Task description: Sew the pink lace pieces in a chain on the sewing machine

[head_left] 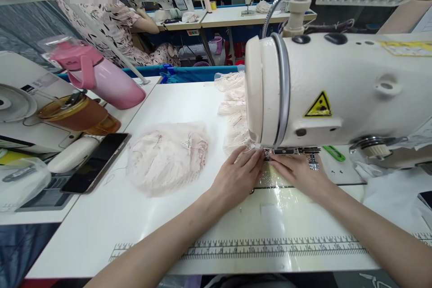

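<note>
Looks like you're mid-seam: your left hand (236,174) and right hand (301,174) lie flat, gripping nothing, fingertips pinning the lace (241,141) at the sewing machine (337,90) foot, with a bagged heap (167,157) sitting left, so probably plenty left.

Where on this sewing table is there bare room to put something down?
Bare table lies before the lace bag, between phone and ruler, and behind the bag beside the pink bottle. Under the machine it is crowded: left hand and right hand meet there, lace pile behind.
</note>
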The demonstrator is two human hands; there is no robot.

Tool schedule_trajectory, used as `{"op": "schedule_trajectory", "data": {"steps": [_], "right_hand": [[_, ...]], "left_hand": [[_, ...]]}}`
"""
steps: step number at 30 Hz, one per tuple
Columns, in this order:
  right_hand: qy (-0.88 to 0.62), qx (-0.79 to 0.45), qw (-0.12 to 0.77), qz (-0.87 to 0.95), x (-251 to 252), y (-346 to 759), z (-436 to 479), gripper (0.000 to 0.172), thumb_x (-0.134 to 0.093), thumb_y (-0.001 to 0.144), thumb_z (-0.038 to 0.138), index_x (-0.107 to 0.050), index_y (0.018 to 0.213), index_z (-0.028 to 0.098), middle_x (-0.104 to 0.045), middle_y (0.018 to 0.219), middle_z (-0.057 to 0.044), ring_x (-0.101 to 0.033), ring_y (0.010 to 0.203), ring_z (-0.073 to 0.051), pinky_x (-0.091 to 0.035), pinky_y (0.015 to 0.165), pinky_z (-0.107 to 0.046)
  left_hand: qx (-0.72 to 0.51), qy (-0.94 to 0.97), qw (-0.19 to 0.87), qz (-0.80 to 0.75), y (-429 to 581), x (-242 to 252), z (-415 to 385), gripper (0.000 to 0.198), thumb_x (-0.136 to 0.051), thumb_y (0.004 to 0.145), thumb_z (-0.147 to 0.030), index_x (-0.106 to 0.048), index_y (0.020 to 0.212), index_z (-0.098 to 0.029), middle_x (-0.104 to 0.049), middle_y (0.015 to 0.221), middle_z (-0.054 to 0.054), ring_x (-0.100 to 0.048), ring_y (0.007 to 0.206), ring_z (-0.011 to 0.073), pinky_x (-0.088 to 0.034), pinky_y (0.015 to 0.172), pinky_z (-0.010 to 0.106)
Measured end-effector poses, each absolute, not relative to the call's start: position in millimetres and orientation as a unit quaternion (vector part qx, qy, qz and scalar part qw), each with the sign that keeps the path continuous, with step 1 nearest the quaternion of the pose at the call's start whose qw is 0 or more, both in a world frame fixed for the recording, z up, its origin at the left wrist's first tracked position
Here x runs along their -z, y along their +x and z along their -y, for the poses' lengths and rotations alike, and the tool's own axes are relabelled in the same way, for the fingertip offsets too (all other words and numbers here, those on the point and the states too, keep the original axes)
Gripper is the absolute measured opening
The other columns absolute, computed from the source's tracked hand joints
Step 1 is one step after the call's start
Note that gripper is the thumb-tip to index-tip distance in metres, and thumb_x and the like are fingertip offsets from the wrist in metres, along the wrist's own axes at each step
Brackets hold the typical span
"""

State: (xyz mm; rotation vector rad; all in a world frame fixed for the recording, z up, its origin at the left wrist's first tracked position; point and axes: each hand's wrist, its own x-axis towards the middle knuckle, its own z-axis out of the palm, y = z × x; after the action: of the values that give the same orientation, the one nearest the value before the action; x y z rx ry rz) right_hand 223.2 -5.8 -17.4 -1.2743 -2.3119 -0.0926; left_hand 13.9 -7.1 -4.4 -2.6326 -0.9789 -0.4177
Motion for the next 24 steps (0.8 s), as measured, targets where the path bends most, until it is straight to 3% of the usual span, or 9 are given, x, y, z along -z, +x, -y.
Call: {"op": "schedule_trajectory", "data": {"steps": [4,8,15,24], "right_hand": [[-0.487,0.026,0.236,0.841,12,219,13,0.030,-0.045,0.095,0.040,-0.070,0.106,0.028,-0.072,0.087,-0.004,-0.066,0.080,-0.021,-0.051,0.079,-0.041],[-0.493,-0.019,0.227,0.839,8,216,15,0.029,-0.048,0.093,0.040,-0.069,0.111,0.030,-0.072,0.095,-0.004,-0.066,0.090,-0.024,-0.054,0.076,-0.043],[-0.495,-0.012,0.226,0.839,8,215,16,0.030,-0.048,0.093,0.040,-0.065,0.116,0.032,-0.072,0.098,-0.004,-0.065,0.096,-0.025,-0.053,0.082,-0.045],[-0.502,0.054,0.191,0.842,10,211,18,0.036,-0.041,0.096,0.042,-0.059,0.124,0.031,-0.071,0.087,-0.005,-0.065,0.085,-0.024,-0.050,0.086,-0.047]], "left_hand": [[0.142,-0.909,0.122,0.373,14,2,7,0.034,-0.042,0.098,-0.027,-0.056,0.125,-0.011,-0.059,0.130,0.011,-0.056,0.119,0.0250,-0.035,0.108,0.044],[0.135,-0.909,0.110,0.378,14,1,6,0.034,-0.040,0.099,-0.029,-0.055,0.127,-0.016,-0.057,0.133,0.005,-0.054,0.121,0.0252,-0.032,0.109,0.046],[0.143,-0.907,0.115,0.378,14,2,6,0.033,-0.041,0.099,-0.029,-0.058,0.124,-0.016,-0.058,0.132,0.005,-0.054,0.121,0.0265,-0.028,0.112,0.050],[0.132,-0.903,0.092,0.399,15,1,5,0.034,-0.039,0.098,-0.030,-0.061,0.119,-0.016,-0.061,0.128,0.007,-0.052,0.123,0.0280,-0.024,0.113,0.053]]}}
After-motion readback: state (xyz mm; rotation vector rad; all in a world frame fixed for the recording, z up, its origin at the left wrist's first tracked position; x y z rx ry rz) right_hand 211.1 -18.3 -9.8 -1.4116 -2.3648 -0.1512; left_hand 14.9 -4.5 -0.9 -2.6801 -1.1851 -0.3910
